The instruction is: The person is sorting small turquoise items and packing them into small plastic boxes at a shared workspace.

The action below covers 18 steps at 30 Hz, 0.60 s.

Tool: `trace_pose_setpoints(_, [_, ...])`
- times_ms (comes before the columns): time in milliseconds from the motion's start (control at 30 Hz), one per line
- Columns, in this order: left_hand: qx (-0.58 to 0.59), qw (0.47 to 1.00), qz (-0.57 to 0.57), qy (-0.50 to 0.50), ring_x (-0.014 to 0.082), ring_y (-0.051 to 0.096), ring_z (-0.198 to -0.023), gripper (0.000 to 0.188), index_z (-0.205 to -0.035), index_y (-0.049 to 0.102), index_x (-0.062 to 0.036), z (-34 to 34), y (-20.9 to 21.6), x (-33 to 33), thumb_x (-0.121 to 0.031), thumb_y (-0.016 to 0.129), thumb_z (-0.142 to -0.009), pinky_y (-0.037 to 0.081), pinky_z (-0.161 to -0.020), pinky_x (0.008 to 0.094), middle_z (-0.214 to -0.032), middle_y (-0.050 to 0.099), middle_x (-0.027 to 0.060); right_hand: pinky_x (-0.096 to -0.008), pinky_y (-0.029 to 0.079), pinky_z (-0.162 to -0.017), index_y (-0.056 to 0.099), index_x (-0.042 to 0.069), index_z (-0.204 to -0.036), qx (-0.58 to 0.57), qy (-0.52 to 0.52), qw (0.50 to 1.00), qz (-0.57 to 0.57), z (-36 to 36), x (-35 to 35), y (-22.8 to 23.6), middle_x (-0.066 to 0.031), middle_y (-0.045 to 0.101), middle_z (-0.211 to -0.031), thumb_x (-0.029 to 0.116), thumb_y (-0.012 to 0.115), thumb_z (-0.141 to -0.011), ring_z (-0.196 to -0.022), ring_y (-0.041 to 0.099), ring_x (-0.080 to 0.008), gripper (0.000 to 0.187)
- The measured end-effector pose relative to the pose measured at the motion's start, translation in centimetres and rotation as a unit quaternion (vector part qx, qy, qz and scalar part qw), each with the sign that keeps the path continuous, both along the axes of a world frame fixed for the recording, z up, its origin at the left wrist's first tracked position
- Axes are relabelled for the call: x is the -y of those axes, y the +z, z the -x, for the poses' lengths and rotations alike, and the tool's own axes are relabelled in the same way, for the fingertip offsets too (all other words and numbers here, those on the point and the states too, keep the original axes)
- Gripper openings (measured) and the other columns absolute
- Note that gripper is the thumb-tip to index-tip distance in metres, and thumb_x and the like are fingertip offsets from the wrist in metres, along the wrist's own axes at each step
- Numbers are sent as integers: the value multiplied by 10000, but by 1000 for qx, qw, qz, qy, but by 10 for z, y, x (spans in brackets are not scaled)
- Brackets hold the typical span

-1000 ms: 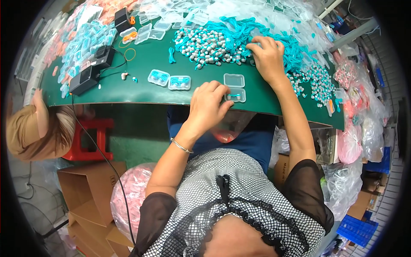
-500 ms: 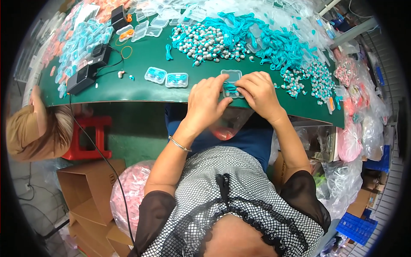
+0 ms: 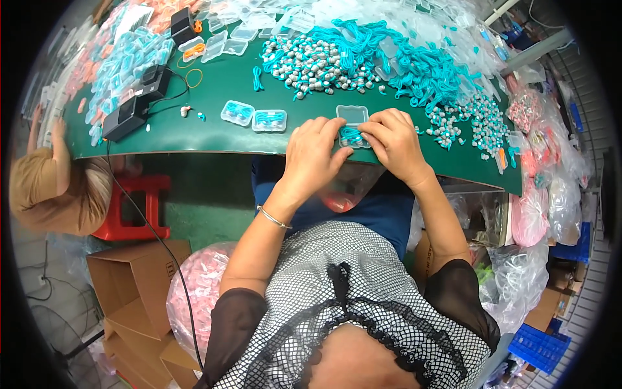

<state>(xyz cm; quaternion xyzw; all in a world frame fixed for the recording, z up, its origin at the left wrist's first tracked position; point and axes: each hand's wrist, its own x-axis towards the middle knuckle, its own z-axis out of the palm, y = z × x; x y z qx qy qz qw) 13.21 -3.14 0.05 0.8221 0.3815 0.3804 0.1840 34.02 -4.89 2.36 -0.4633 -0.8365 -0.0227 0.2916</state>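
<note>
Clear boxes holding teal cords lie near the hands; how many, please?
3: one open box between the left hand and right hand, and two boxes side by side further left.

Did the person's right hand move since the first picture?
Yes. Against the green table, the right hand came toward the near edge, from the teal cord pile to the open clear plastic case.
</note>
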Motion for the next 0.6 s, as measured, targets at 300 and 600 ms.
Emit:
trace_pose_setpoints(300, [16,1000,-7,27,307,594,-823,485,-1123,610,-41,-1,-3,1,-185,826,-713,481,-722,427,-861,593,100,-412,404,-841,663,107,-1131,28,-130,991,15,2,-21,-1,-46,634,-987,157,668,-875,-992,585,-245,261])
trace_pose_setpoints(600, [6,998,52,39,339,590,-909,472,-1090,609,-29,-4,1,5,-179,830,-701,469,-795,442,-930,602,125,-385,468,-755,651,44,-1005,-70,-61,994,66,0,-25,-4,-89,616,-944,112,721,-835,-850,625,-259,196])
